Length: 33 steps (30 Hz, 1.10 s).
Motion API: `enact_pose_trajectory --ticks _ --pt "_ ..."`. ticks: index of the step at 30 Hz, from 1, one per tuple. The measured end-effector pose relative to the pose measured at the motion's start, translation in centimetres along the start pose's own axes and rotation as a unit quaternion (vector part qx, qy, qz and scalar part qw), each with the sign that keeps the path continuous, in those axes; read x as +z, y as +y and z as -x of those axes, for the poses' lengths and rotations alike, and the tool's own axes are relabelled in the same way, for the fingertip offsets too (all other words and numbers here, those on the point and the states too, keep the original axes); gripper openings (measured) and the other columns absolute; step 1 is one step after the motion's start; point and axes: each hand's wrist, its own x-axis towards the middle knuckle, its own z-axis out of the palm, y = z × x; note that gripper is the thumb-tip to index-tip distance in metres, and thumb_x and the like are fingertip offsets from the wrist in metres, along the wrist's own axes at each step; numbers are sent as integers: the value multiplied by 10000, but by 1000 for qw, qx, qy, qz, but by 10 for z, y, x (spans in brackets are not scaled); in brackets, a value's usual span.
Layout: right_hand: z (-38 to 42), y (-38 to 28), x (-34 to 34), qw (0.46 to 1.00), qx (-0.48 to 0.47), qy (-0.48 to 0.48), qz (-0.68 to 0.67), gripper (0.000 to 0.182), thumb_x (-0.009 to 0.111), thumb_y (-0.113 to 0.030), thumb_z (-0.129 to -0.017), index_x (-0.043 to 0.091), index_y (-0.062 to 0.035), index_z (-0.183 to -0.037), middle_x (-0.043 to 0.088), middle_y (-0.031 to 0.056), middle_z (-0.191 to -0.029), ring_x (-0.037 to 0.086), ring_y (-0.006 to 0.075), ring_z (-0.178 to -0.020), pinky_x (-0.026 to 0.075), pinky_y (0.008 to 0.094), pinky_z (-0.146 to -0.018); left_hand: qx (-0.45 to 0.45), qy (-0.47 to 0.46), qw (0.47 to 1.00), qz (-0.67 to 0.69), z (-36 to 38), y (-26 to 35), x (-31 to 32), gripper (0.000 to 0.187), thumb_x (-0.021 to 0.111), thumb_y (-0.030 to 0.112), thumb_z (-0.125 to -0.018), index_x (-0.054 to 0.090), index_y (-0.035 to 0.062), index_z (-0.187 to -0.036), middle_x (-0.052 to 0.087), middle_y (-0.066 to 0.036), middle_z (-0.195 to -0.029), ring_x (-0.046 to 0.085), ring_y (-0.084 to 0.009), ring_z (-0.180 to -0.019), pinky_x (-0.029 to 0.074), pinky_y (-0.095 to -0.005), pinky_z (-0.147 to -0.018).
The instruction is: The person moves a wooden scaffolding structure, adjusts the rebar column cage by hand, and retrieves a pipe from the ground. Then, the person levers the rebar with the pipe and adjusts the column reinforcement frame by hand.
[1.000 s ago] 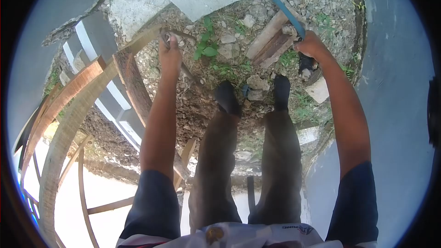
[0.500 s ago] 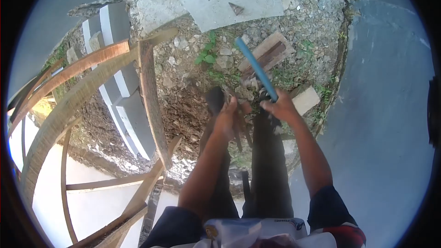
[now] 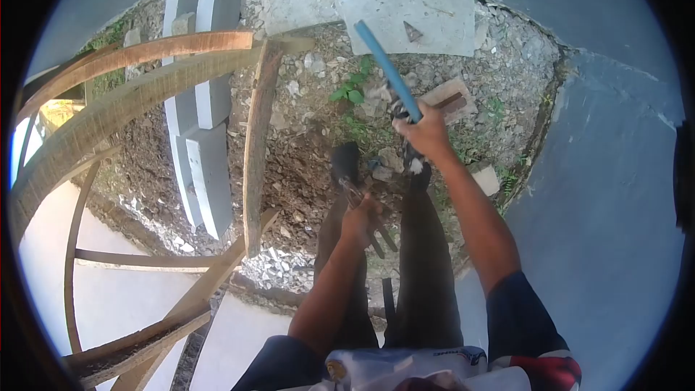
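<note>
My right hand (image 3: 426, 134) is closed around the lower end of a blue tube (image 3: 385, 65), which slants up and to the left over the rubble. A frayed black-and-white bundle (image 3: 400, 110) hangs beside the tube at the same hand; what it is I cannot make out. Lower down, in front of my shin, my left hand (image 3: 362, 219) is closed on a pincer-like tool (image 3: 384, 239). Two dark handles stick out below the fingers, and its metal head shows above them, somewhat blurred. My dark shoe (image 3: 345, 161) stands on the soil just beyond the tool.
Pale blocks (image 3: 211, 181) are lined up at the left, beside an upright plank (image 3: 259, 145) and curved-looking timbers (image 3: 137, 94). A flat slab (image 3: 441, 18) bears a small triangular piece (image 3: 413, 32). A wooden float-like board (image 3: 450, 100) lies on the rubble. Grey walls rise around.
My right hand has risen with the blue tube, lifting the frayed bundle. My left hand has moved lower with the pincer-like tool. The camera view has shifted, so the surroundings appear farther right.
</note>
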Motion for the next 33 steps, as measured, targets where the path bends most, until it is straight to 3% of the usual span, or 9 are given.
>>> enact_pose_trajectory --ticks 3,8,17,19,20,23,26,29,33 --pt "-86 -26 9 996 -33 85 -12 368 768 -222 -796 655 -30 -1090 614 30 -730 589 125 -647 484 314 -607 -5 18 1000 -22 -6 -7 -2 189 600 247 -980 531 109 -1089 601 -42 -849 612 -167 -707 531 -324 -627" --pt "-117 26 24 958 -162 228 70 269 709 -250 -861 665 -19 -992 616 132 -759 591 303 -667 466 399 -637 -30 -28 998 43 13 -8 -6 175 563 218 -998 523 119 -1137 585 -45 -851 610 -176 -725 541 -349 -643" --pt "177 175 -90 980 56 11 189 235 592 -43 -797 599 -2 -1028 548 90 -720 559 245 -624 450 411 -609 -41 -174 941 287 92 -30 -28 178 452 137 -1011 493 51 -1161 495 -24 -839 506 -142 -730 463 -295 -652" --pt "228 298 -127 981 -76 4 177 215 557 -28 -835 608 -24 -1044 540 71 -684 542 204 -557 442 381 -546 -16 -196 931 307 138 -23 -51 208 434 170 -1019 498 24 -1153 465 -6 -837 466 -121 -737 420 -261 -650" --pt "261 265 -145 986 43 -56 150 176 546 -37 -858 604 -32 -1024 532 68 -670 533 200 -530 434 372 -508 -8 -211 924 318 162 -25 -67 213 432 176 -1021 498 24 -1154 465 -7 -842 469 -119 -742 425 -264 -650" --pt "332 274 -201 939 255 -178 145 90 507 -77 -913 578 -42 -955 515 66 -640 524 190 -470 410 356 -407 81 -34 972 220 215 -47 -114 196 471 217 -1011 520 66 -1126 487 -9 -770 497 -132 -659 446 -293 -603" --pt "328 361 -250 874 254 -314 270 84 488 -67 -914 528 -57 -987 498 72 -609 535 199 -458 430 369 -389 161 221 962 -20 242 -89 -155 179 537 227 -973 532 70 -1060 512 -24 -718 518 -154 -576 461 -323 -532" --pt "314 298 -248 861 420 -198 210 312 469 -45 -902 496 -88 -1210 504 82 -617 527 205 -439 461 384 -388 212 371 871 -241 221 -168 -220 151 573 190 -929 532 57 -989 537 -46 -705 537 -158 -546 462 -338 -485" --pt "268 220 -231 879 331 -237 248 683 450 -4 -885 273 -183 -1519 560 119 -706 562 208 -484 506 382 -403 178 338 896 -226 248 -239 -236 118 568 157 -913 531 53 -958 574 -56 -710 583 -174 -606 473 -351 -545"
